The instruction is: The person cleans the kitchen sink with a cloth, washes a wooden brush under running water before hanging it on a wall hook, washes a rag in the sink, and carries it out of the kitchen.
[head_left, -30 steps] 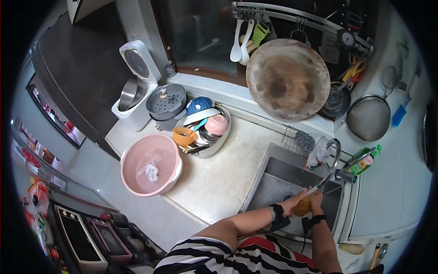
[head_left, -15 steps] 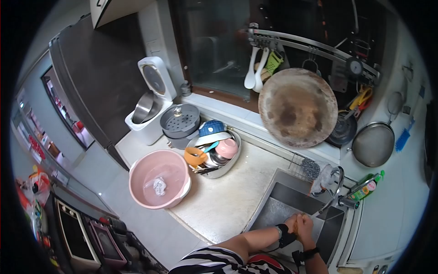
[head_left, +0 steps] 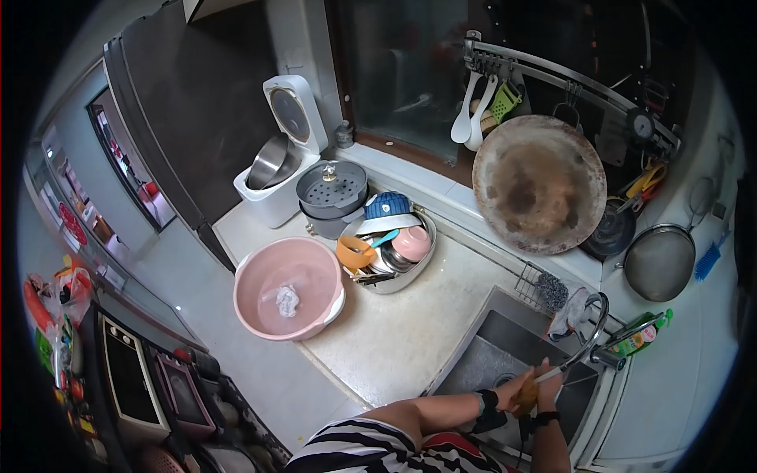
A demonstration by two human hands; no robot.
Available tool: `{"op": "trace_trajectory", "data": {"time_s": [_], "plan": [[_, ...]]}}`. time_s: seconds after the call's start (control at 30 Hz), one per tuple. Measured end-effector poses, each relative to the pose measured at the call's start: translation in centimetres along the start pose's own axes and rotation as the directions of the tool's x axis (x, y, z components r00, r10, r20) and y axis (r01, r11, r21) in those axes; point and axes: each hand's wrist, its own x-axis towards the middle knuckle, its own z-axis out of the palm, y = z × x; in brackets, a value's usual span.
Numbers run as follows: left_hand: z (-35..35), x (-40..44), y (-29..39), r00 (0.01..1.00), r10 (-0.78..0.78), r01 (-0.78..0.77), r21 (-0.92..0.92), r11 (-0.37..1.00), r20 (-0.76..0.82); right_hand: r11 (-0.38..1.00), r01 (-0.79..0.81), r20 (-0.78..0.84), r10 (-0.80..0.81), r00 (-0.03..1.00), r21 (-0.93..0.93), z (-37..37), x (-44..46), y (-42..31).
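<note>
My left hand point(head_left: 509, 392) is closed round a wet-looking, brownish-yellow soft item point(head_left: 525, 397) above the sink basin point(head_left: 487, 359); whether it is a sponge or a cloth I cannot tell. Beside it my right hand point(head_left: 550, 388) is raised under the faucet point(head_left: 597, 335), its fingers stretched upward. The spout crosses in front of part of that hand, and its tip is close to both hands. Dark bands circle both wrists.
A pink basin point(head_left: 251, 309) with water and a whitish clump sits left on the counter point(head_left: 394, 347). Near it are a dish tub point(head_left: 410, 276), a grey pot point(head_left: 331, 188) and an open rice cooker point(head_left: 268, 206). A large round lid point(head_left: 540, 185) leans behind the sink.
Both hands were clasped together over the basin. Now they are apart at the fingers and nearer the spout, with the brownish item in the left. The camera view has shifted slightly.
</note>
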Motion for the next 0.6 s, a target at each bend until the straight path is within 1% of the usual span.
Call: {"op": "trace_trajectory", "data": {"time_s": [0.03, 0.07, 0.1, 0.13, 0.17, 0.2, 0.23, 0.27, 0.3, 0.33, 0.37, 0.4, 0.43, 0.47, 0.53, 0.57, 0.6], "plan": [[0.6, -1.8, 1.2, 0.999, -0.031, 0.034, -0.112, 0.993, 0.027, 0.937, -0.068, 0.055, 0.052, 0.997, 0.344, 0.3, 0.2, 0.6], [0.9, -2.9, 1.7, 0.997, -0.058, 0.07, -0.222, 0.972, 0.057, 0.755, -0.143, 0.124, 0.082, 0.989, 0.64, 0.5, 0.4, 1.0], [0.5, -2.9, 1.8, 0.997, -0.053, 0.064, -0.224, 0.973, 0.057, 0.756, -0.139, 0.125, 0.076, 0.989, 0.64, 0.0, -0.2, 0.3], [-0.1, -2.8, 2.1, 0.993, -0.094, 0.109, -0.255, 0.961, 0.069, 0.745, -0.183, 0.192, 0.075, 0.978, 0.641, -0.9, -1.3, -1.0], [-1.0, -2.0, 2.2, 0.992, -0.104, 0.118, -0.256, 0.959, 0.07, 0.73, -0.222, 0.255, 0.068, 0.965, 0.646, -1.0, -1.6, -2.2], [-1.9, -1.1, 2.4, 0.991, -0.113, 0.128, -0.256, 0.958, 0.07, 0.647, -0.244, 0.307, 0.016, 0.952, 0.723, 0.6, -1.3, 0.6], [-2.9, 1.2, 1.1, 0.99, -0.088, 0.12, -0.352, 0.928, 0.106, 0.529, -0.348, 0.383, 0.048, 0.923, 0.774, -0.4, -2.9, -1.8], [-3.6, 2.4, 0.8, 0.988, -0.066, 0.123, -0.449, 0.885, 0.142, 0.395, -0.343, 0.361, 0.031, 0.932, 0.852, -3.1, -5.4, -7.8], [-0.9, -1.1, 2.8, 0.991, -0.132, 0.12, -0.516, 0.848, 0.014, 0.472, -0.362, 0.397, 0.028, 0.917, 0.804, -2.6, -5.4, -6.8], [-3.0, 1.3, 1.7, 0.992, -0.126, 0.113, -0.508, 0.854, 0.01, 0.547, -0.377, 0.432, 0.032, 0.901, 0.747, -2.1, -5.4, -5.6], [-6.7, 5.6, -1.0, 0.958, 0.108, 0.04, -0.497, 0.867, 0.265, 0.54, -0.375, 0.429, 0.028, 0.903, 0.754, -2.5, -5.8, -6.5], [-7.0, 5.4, -1.1, 0.807, 0.319, -0.03, -0.506, 0.862, 0.497, 0.625, -0.316, 0.42, -0.022, 0.907, 0.714, -3.6, -6.6, -7.9], [-6.3, 5.2, -1.4, 0.949, 0.211, -0.082, -0.461, 0.883, 0.236, 0.703, -0.25, 0.415, -0.07, 0.907, 0.666, -4.1, -7.0, -8.6], [-6.6, 5.5, -1.9, 0.949, 0.208, -0.081, -0.458, 0.885, 0.236, 0.701, -0.251, 0.414, -0.069, 0.908, 0.668, -3.7, -6.9, -8.2], [-5.2, 5.5, -1.7, 0.985, 0.122, -0.063, -0.401, 0.914, 0.124, 0.794, -0.16, 0.347, -0.069, 0.935, 0.587, -2.0, -6.3, -6.2], [-4.7, 5.4, -1.7, 0.992, 0.097, -0.062, -0.368, 0.928, 0.076, 0.792, -0.159, 0.344, -0.068, 0.936, 0.59, -1.1, -6.0, -5.0], [-4.5, 5.7, -2.0, 0.996, 0.085, -0.066, -0.338, 0.939, 0.041, 0.871, -0.04, 0.261, -0.103, 0.96, 0.49, 0.0, -5.7, -3.7]]}}
